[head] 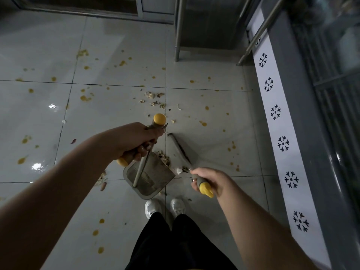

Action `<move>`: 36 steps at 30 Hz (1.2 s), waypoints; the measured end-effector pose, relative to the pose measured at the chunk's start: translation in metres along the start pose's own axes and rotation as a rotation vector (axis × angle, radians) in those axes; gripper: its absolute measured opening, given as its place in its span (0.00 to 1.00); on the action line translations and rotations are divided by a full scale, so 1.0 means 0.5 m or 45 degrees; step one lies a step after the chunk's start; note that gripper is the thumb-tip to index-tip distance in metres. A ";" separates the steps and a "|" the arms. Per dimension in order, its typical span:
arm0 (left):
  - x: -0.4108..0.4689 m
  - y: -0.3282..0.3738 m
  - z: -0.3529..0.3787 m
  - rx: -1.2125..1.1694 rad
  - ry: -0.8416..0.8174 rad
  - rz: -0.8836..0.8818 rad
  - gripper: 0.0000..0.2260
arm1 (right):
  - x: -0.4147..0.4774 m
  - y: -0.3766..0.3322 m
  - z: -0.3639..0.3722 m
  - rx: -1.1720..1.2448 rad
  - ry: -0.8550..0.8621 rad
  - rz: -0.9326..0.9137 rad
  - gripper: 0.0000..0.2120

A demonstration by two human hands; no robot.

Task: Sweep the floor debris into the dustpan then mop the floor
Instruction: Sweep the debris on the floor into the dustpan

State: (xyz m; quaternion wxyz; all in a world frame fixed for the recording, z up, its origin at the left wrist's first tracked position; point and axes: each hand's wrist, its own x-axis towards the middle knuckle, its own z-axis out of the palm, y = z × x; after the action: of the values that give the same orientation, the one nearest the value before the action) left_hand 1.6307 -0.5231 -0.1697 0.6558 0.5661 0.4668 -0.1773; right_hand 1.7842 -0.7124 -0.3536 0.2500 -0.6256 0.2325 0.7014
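Note:
A grey dustpan point(153, 178) stands on the tiled floor just ahead of my shoes. Its long pole rises to my left hand point(134, 141), which grips it below a yellow cap point(159, 118); a second yellow-ended grip point(122, 161) sticks out under that hand. My right hand point(210, 180) holds the yellow-tipped handle of a broom, whose grey head point(181, 149) lies on the floor to the right of the pan's mouth. Crumbly debris point(163, 157) sits at the pan's front edge. More scraps point(154, 98) lie farther ahead, and yellow stains point(84, 98) spot the tiles.
A cabinet with a white snowflake strip point(282, 143) runs along the right side. Metal table legs point(177, 45) stand ahead at the centre right. My white shoes point(165, 207) are just behind the dustpan. Small scraps point(103, 184) lie left of the pan.

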 end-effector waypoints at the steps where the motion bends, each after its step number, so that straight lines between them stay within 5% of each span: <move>1: -0.001 0.000 -0.006 0.002 -0.003 0.001 0.16 | -0.005 -0.007 0.012 0.002 -0.057 0.002 0.11; 7: -0.013 -0.005 -0.046 -0.057 0.024 0.026 0.16 | -0.042 -0.068 0.045 -0.202 -0.145 -0.002 0.12; 27: 0.016 0.064 -0.172 -0.241 0.244 0.035 0.17 | -0.065 -0.351 0.121 -0.398 0.183 -0.421 0.09; 36: 0.129 0.224 -0.216 -0.344 0.388 -0.077 0.17 | -0.070 -0.639 0.125 -0.806 0.147 -0.516 0.08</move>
State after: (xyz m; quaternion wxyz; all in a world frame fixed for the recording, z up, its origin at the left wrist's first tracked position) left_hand 1.7041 -0.3725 -0.1492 0.6420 0.4789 0.5971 -0.0450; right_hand 1.9450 -0.4294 -0.3161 0.1644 -0.7436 -0.1104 0.6386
